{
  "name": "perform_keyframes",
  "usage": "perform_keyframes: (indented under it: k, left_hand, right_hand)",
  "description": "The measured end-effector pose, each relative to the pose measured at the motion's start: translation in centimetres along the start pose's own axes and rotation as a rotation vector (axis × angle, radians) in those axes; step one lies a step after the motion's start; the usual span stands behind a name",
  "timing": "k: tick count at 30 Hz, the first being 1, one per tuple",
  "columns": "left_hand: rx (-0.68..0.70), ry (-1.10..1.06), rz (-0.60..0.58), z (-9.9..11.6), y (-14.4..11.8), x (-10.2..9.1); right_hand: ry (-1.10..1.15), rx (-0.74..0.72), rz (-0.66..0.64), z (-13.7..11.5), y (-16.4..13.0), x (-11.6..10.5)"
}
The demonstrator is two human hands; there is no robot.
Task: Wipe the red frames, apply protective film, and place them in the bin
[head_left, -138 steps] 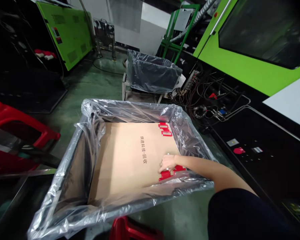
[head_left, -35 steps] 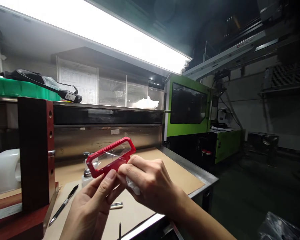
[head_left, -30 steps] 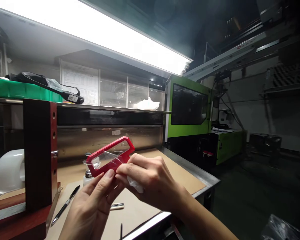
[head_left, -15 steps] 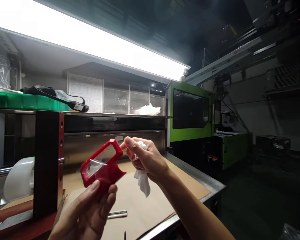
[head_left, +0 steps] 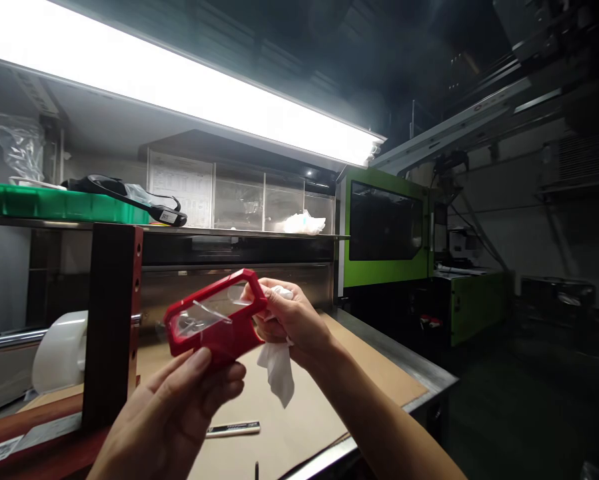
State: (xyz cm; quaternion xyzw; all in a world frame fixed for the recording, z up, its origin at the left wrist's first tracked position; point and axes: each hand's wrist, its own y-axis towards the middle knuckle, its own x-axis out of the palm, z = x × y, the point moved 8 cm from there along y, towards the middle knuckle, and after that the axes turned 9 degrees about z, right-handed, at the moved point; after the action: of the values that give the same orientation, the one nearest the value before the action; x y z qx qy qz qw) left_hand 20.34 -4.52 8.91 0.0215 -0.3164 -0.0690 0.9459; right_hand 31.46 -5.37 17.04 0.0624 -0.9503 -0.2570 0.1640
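Red frame (head_left: 214, 323) up under the light, above the tabletop's (head_left: 374, 373) middle: my left hand (head_left: 179, 413) cradles it from below, fingers closed on it, so my right hand (head_left: 292, 320), pinching a white cloth (head_left: 278, 370), can reach its end.

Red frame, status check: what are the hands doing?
Left hand grips red frame. Right hand holds white cloth against its edge. Nothing in between.

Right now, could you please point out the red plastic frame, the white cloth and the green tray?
red plastic frame (head_left: 224, 337), head view, its lower solid side.
white cloth (head_left: 278, 370), head view, its hanging end.
green tray (head_left: 64, 204), head view, its front wall.
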Motion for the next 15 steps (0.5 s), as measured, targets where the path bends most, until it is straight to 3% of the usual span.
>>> perform_keyframes:
  k: [6,12,15]
  left_hand:
    - [0.179,0.177,-0.304,4.5,0.2,4.1]
    - [0.376,0.330,-0.435,9.2,-0.5,7.0]
    - [0.454,0.373,-0.443,11.4,-1.2,7.7]
  right_hand:
    - [0.152,0.005,-0.097,0.2,1.5,1.7]
    - [0.221,-0.055,-0.027,-2.0,3.8,3.2]
    - [0.209,-0.088,-0.010,-3.4,4.7,4.2]
